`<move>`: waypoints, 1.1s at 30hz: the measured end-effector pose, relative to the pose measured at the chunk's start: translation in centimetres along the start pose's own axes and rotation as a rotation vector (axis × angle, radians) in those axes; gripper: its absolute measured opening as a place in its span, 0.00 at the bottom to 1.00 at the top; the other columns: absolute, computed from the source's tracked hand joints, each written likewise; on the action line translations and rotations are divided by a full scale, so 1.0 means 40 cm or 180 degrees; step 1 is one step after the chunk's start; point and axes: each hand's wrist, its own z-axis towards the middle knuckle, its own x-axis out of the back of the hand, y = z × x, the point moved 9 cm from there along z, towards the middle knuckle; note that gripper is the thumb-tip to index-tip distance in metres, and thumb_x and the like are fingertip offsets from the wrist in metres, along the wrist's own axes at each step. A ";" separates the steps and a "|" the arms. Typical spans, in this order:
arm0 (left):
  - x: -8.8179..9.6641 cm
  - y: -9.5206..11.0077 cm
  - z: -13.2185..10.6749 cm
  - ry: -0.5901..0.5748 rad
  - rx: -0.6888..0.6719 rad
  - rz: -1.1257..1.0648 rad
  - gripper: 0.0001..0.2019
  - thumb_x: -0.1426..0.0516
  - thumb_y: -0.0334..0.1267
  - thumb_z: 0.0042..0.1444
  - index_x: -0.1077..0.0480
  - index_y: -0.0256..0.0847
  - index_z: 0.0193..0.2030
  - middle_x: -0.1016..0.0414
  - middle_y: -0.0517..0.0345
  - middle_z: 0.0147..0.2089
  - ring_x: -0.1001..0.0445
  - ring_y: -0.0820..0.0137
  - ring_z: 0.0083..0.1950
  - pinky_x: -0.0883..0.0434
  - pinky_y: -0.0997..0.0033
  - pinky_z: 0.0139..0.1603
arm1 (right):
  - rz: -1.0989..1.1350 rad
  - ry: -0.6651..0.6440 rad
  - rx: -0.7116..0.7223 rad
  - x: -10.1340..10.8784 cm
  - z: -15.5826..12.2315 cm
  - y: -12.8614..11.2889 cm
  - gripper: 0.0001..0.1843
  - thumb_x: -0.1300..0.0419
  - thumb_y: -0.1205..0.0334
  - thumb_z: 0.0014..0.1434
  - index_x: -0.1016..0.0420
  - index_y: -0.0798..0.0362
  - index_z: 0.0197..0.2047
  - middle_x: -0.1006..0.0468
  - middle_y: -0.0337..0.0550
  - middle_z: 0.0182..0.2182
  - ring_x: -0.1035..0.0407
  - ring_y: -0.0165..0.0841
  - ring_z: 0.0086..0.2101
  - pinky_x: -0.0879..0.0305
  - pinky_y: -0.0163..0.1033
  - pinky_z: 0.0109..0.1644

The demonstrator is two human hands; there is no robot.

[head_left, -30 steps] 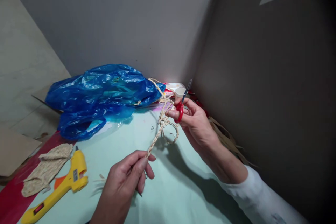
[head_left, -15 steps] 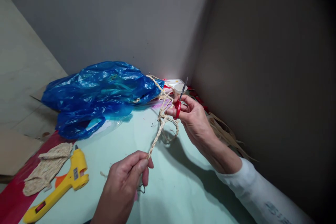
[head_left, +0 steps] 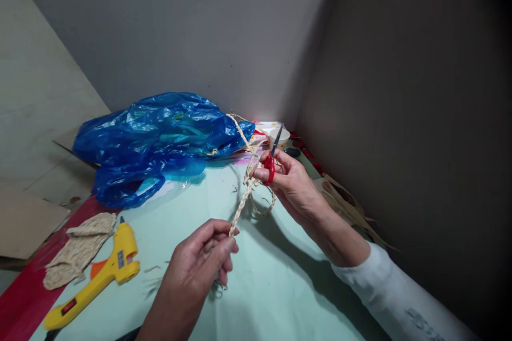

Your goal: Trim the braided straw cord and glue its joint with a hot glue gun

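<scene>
A pale braided cord runs up from my left hand, whose thumb and fingers pinch its near end. Small red-handled scissors are in my right hand, blades pointing up and away. The cord passes close by the right fingers, where loose loops of it hang; I cannot tell whether those fingers also grip it. Its far part stretches over the edge of the blue plastic bag. Below the left fingers a small dark bent wire shows, partly hidden.
A yellow glue gun lies at the left beside a flat woven straw piece. Behind my right hand stands a white cup. Pale flat strips lie along the right wall. A light green sheet covers the table.
The left hand has risen slightly, its fingers a little looser around the cord. The scissors have turned a bit in the right hand. The whole view has shifted slightly.
</scene>
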 end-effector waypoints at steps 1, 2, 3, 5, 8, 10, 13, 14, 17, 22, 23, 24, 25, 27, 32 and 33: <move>-0.001 -0.002 0.000 0.0013 0.0034 -0.0027 0.11 0.39 0.46 0.58 0.25 0.40 0.38 0.29 0.62 0.26 0.36 0.74 0.24 0.38 0.75 0.24 | -0.0008 -0.0033 -0.0038 -0.004 -0.002 0.005 0.19 0.26 0.65 0.46 0.29 0.50 0.38 0.26 0.32 0.32 0.32 0.27 0.32 0.36 0.35 0.43; -0.001 -0.004 0.000 0.0011 0.0058 -0.0045 0.11 0.39 0.46 0.57 0.25 0.40 0.37 0.31 0.64 0.24 0.39 0.75 0.22 0.40 0.76 0.22 | -0.0031 -0.0064 -0.0074 -0.009 -0.004 0.010 0.19 0.26 0.65 0.46 0.29 0.50 0.38 0.26 0.32 0.31 0.31 0.27 0.32 0.36 0.35 0.43; -0.001 -0.006 0.001 0.0002 0.0054 -0.0035 0.11 0.39 0.47 0.57 0.25 0.40 0.36 0.34 0.65 0.22 0.42 0.76 0.20 0.42 0.76 0.21 | -0.0073 -0.0086 -0.0098 -0.013 -0.007 0.014 0.19 0.26 0.65 0.46 0.29 0.50 0.38 0.26 0.32 0.30 0.31 0.27 0.31 0.36 0.35 0.43; 0.005 -0.004 0.003 0.0035 -0.0040 0.0123 0.12 0.39 0.47 0.56 0.25 0.40 0.32 0.38 0.67 0.20 0.46 0.77 0.19 0.45 0.76 0.21 | -0.0214 -0.0062 -0.0063 -0.017 -0.011 0.012 0.19 0.26 0.65 0.46 0.29 0.50 0.38 0.26 0.31 0.29 0.31 0.27 0.30 0.35 0.35 0.40; 0.018 0.000 0.005 0.0179 -0.0272 0.0564 0.14 0.39 0.48 0.56 0.26 0.41 0.28 0.39 0.66 0.19 0.45 0.76 0.20 0.48 0.76 0.20 | -0.0407 0.0123 0.0071 -0.013 -0.016 0.000 0.19 0.25 0.64 0.44 0.29 0.50 0.36 0.26 0.30 0.27 0.34 0.26 0.27 0.37 0.34 0.36; 0.022 -0.005 0.007 0.0239 -0.0352 0.0767 0.14 0.40 0.49 0.57 0.26 0.41 0.27 0.39 0.66 0.19 0.45 0.75 0.20 0.48 0.76 0.20 | -0.0405 0.0213 0.0075 -0.010 -0.018 -0.003 0.20 0.25 0.64 0.42 0.30 0.50 0.35 0.25 0.30 0.26 0.34 0.26 0.26 0.37 0.34 0.34; 0.017 -0.020 0.017 0.0153 -0.0262 0.0728 0.14 0.41 0.49 0.58 0.27 0.41 0.28 0.36 0.66 0.19 0.42 0.75 0.19 0.44 0.76 0.21 | -0.0321 0.0114 -0.0010 -0.021 -0.019 0.001 0.22 0.24 0.64 0.42 0.31 0.50 0.36 0.24 0.29 0.24 0.32 0.26 0.26 0.36 0.34 0.36; 0.013 -0.023 0.020 0.0075 -0.0199 0.0638 0.14 0.41 0.48 0.59 0.27 0.41 0.30 0.32 0.64 0.21 0.38 0.74 0.20 0.41 0.76 0.22 | -0.0306 0.0051 -0.0034 -0.028 -0.020 0.003 0.22 0.24 0.64 0.42 0.32 0.49 0.37 0.24 0.29 0.24 0.31 0.26 0.26 0.36 0.34 0.36; -0.014 -0.005 0.026 -0.0302 -0.0118 0.0290 0.13 0.39 0.47 0.57 0.23 0.41 0.42 0.20 0.54 0.36 0.22 0.66 0.35 0.30 0.73 0.35 | -0.0302 -0.0090 -0.0083 -0.053 -0.031 0.010 0.24 0.25 0.63 0.44 0.33 0.48 0.40 0.24 0.28 0.23 0.30 0.27 0.26 0.35 0.34 0.36; -0.007 0.073 0.022 0.0006 -0.0577 -0.0071 0.11 0.39 0.46 0.58 0.25 0.40 0.32 0.23 0.59 0.28 0.26 0.70 0.27 0.31 0.74 0.33 | -0.0364 -0.0421 -0.0212 -0.117 -0.066 0.026 0.23 0.25 0.59 0.46 0.34 0.47 0.39 0.23 0.30 0.24 0.29 0.29 0.25 0.33 0.37 0.34; -0.004 0.074 0.022 0.0093 -0.0572 -0.0044 0.13 0.39 0.45 0.58 0.27 0.40 0.28 0.26 0.61 0.24 0.32 0.74 0.22 0.34 0.75 0.28 | -0.0370 -0.0440 -0.0222 -0.122 -0.069 0.028 0.23 0.25 0.58 0.46 0.34 0.48 0.39 0.24 0.30 0.24 0.29 0.29 0.25 0.34 0.36 0.33; -0.002 0.072 0.021 0.0151 -0.0552 0.0000 0.14 0.39 0.45 0.59 0.28 0.40 0.26 0.29 0.63 0.21 0.38 0.77 0.19 0.39 0.76 0.24 | -0.0360 -0.0421 -0.0223 -0.123 -0.070 0.028 0.23 0.25 0.57 0.46 0.34 0.48 0.39 0.24 0.31 0.24 0.30 0.29 0.25 0.34 0.36 0.33; -0.001 0.067 0.021 0.0177 -0.0527 0.0039 0.15 0.39 0.45 0.59 0.28 0.39 0.25 0.31 0.65 0.19 0.42 0.78 0.17 0.43 0.77 0.21 | -0.0336 -0.0369 -0.0225 -0.119 -0.068 0.028 0.23 0.25 0.57 0.46 0.33 0.48 0.39 0.23 0.31 0.24 0.29 0.29 0.26 0.34 0.36 0.34; -0.001 0.056 0.020 0.0168 -0.0513 0.0084 0.14 0.40 0.45 0.59 0.26 0.39 0.28 0.31 0.65 0.19 0.45 0.80 0.16 0.48 0.77 0.19 | -0.0254 -0.0254 -0.0229 -0.106 -0.060 0.028 0.25 0.24 0.58 0.44 0.34 0.48 0.40 0.22 0.31 0.26 0.27 0.30 0.27 0.34 0.37 0.36; -0.001 0.031 0.024 0.0055 -0.0441 0.0220 0.13 0.40 0.44 0.59 0.25 0.38 0.28 0.28 0.62 0.20 0.44 0.81 0.15 0.49 0.78 0.18 | -0.0115 -0.0069 -0.0308 -0.080 -0.052 0.027 0.29 0.23 0.61 0.42 0.35 0.48 0.43 0.20 0.32 0.26 0.25 0.31 0.30 0.33 0.37 0.41; -0.001 0.028 0.025 0.0032 -0.0416 0.0251 0.13 0.40 0.44 0.59 0.25 0.38 0.27 0.28 0.62 0.19 0.44 0.81 0.15 0.49 0.79 0.18 | -0.0111 -0.0044 -0.0308 -0.078 -0.055 0.026 0.30 0.24 0.62 0.42 0.36 0.48 0.43 0.19 0.32 0.26 0.25 0.31 0.30 0.33 0.37 0.41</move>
